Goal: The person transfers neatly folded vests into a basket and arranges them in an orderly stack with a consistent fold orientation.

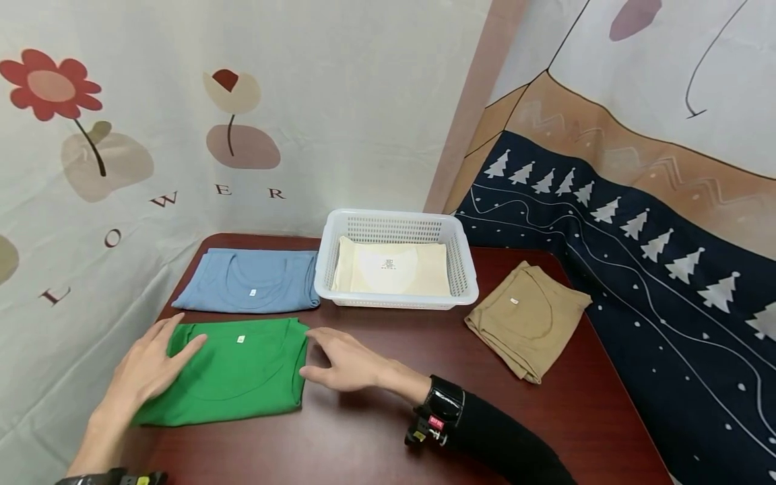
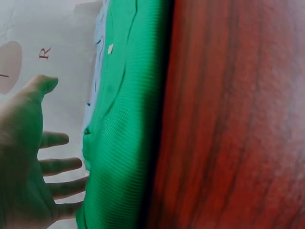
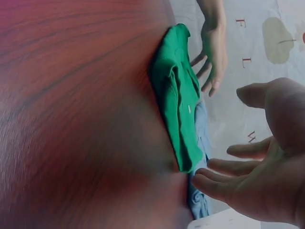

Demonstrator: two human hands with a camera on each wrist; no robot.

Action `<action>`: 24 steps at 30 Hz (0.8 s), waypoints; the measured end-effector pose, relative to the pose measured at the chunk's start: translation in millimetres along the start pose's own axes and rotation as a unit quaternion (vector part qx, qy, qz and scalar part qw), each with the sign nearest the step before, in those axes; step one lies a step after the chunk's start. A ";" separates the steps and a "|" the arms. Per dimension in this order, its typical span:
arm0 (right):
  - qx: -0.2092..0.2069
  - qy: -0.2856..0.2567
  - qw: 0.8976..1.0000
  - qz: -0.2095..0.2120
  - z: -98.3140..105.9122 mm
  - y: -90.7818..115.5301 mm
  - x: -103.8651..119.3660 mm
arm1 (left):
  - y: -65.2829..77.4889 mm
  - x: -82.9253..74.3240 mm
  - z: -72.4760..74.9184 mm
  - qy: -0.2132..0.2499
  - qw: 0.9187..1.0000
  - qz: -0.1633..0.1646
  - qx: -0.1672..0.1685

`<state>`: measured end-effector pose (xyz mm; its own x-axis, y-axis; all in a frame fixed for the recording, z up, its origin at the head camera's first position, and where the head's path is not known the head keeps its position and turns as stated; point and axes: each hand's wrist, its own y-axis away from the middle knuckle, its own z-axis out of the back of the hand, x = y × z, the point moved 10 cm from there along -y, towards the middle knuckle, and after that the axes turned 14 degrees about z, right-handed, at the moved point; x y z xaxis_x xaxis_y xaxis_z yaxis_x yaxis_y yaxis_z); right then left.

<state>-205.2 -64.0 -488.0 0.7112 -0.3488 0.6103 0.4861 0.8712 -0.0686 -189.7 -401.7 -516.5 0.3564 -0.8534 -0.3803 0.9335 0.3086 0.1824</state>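
Green shirt (image 1: 239, 370) folded flat by the table's (image 1: 351, 441) left edge. Left hand (image 1: 144, 367) at its left side, right hand (image 1: 348, 360) just beside its right; fingers of both extended, gripping nothing, contact unclear. Blue shirt (image 1: 267, 279) in far left corner; white basket (image 1: 394, 301) at far edge, cream cloth (image 1: 424, 269) inside; tan shirt (image 1: 530, 320) near right edge.

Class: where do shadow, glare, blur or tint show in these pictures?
Head view: soft shadow below the right hand; left wrist view: pale sheen at right on the table, greenish cast on the left hand; right wrist view: blurred table grain, pinkish top left corner.
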 end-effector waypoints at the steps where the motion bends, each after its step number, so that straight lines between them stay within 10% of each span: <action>1: -0.007 -0.011 1.000 -0.008 -0.3 -1.0 -2.3 | -0.9 2.4 -0.3 0.000 1.000 0.004 0.000; 16: -0.091 -0.194 0.964 -0.158 -10.3 -6.2 -36.8 | -7.1 18.7 3.8 0.018 0.999 0.050 0.003; 20: -0.124 -0.262 0.939 -0.184 -14.7 -8.0 -44.1 | -7.2 19.4 4.2 0.029 0.998 0.059 0.016; 24: -0.162 -0.379 0.890 -0.194 -22.7 -12.3 -48.3 | -7.5 19.7 4.0 0.027 0.996 0.069 0.044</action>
<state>-234.0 -65.8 -534.5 -0.0296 -0.1610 0.9865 0.8281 0.5488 0.1144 -189.8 -422.5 -521.7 0.4848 -0.7810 -0.3937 0.8694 0.3813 0.3143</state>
